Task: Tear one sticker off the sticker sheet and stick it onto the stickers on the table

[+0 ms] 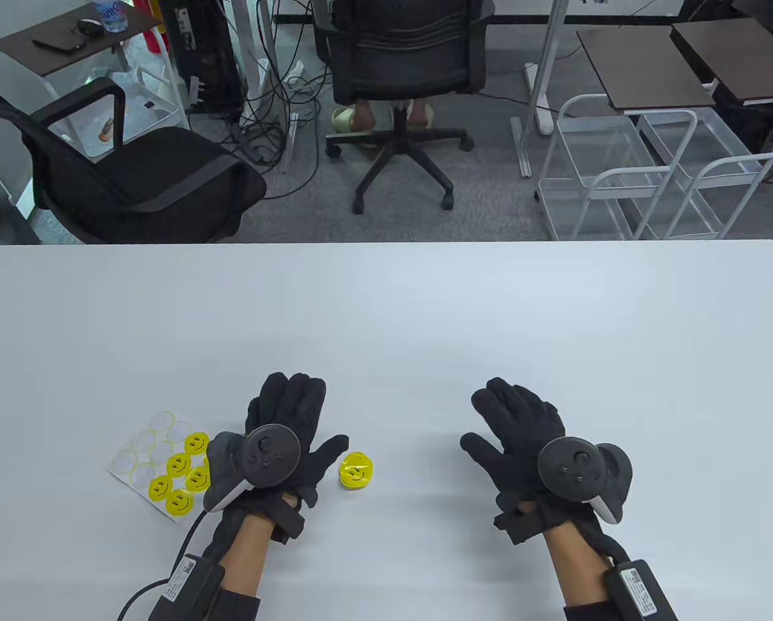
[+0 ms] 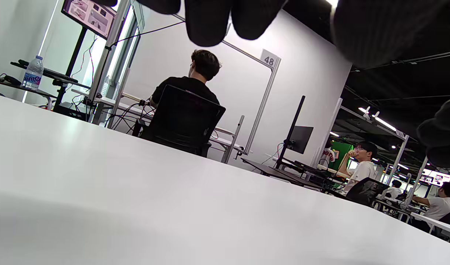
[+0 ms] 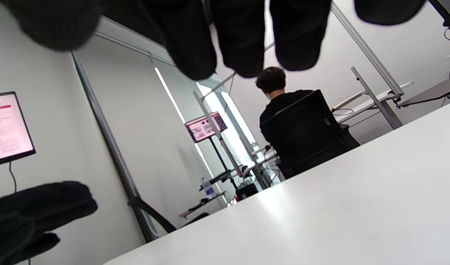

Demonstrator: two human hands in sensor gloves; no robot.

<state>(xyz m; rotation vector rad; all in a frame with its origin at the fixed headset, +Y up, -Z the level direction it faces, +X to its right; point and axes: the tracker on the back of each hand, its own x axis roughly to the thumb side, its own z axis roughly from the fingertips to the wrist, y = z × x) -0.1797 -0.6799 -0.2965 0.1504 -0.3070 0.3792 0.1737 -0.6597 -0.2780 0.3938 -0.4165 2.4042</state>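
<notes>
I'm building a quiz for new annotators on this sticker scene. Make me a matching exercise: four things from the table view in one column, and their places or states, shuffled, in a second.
Things:
1. sticker sheet
2. stuck stickers
3. left hand
4. right hand

Places or states:
A. right of the left thumb, alone on the table
B. open, holding nothing, far from any sticker
C. left of the left hand, partly peeled
D. open, between sheet and stuck stickers

Pairs: 1-C, 2-A, 3-D, 4-B
</notes>
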